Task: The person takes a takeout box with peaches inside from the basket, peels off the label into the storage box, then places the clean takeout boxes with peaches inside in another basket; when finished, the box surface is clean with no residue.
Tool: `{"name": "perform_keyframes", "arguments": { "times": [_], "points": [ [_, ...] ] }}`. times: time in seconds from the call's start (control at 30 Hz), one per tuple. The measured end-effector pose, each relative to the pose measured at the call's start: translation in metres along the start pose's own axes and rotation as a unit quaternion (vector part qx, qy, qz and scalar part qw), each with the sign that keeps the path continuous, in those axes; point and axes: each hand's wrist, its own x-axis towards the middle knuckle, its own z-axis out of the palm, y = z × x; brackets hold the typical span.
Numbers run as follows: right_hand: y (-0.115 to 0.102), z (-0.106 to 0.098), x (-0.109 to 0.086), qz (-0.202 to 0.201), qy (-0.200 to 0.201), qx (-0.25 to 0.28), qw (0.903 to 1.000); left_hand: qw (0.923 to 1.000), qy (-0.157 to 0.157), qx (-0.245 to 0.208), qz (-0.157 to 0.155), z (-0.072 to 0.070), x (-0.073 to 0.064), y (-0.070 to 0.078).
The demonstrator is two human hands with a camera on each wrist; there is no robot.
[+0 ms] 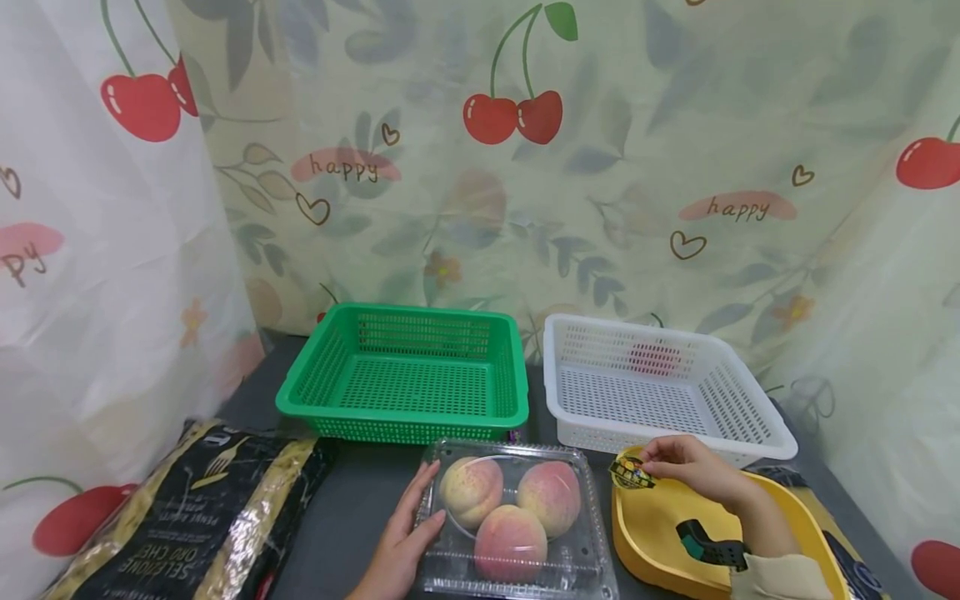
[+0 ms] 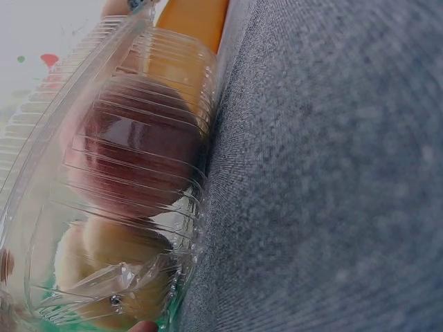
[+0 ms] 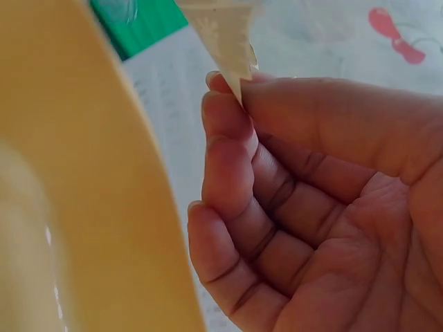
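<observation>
A clear plastic clamshell box [image 1: 592, 533] with three peaches [image 1: 512, 542] lies on the dark table, its lid down over them. My left hand [image 1: 401, 533] rests along the box's left side, fingers nearly straight against the edge. In the left wrist view, the box's ribbed wall [image 2: 138, 166] shows close up with peaches behind it. Between thumb and fingertips, my right hand [image 1: 693, 471] pinches a small yellow-and-black sticker [image 1: 630, 472], held over the rim of the yellow tray. The right wrist view shows the pale back of the sticker [image 3: 225, 31] narrowing to a point at the fingertips.
A green basket [image 1: 401, 425] and a white basket [image 1: 667, 429] stand behind, against a patterned curtain. At the left lies a black pasta bag [image 1: 180, 517]. The yellow tray [image 1: 637, 550] sits right of the box, with another dark packet [image 1: 847, 550] partly hidden beyond it.
</observation>
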Motion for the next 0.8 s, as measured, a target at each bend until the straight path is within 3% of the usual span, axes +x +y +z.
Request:
{"name": "perform_keyframes", "arguments": {
  "times": [0.27,0.6,0.8],
  "points": [
    [0.018,-0.007,-0.011,0.039,0.018,-0.005,0.9991,1.0000,-0.003,0.001,0.000,-0.001,0.000,-0.001],
    [0.033,-0.017,-0.014,0.018,-0.025,0.014,0.9994,1.0000,-0.003,0.001,-0.003,-0.001,0.000,0.000],
    [0.039,-0.020,-0.012,0.039,-0.043,-0.001,0.9983,1.0000,-0.004,0.001,0.009,0.000,0.000,-0.002]
  ]
}}
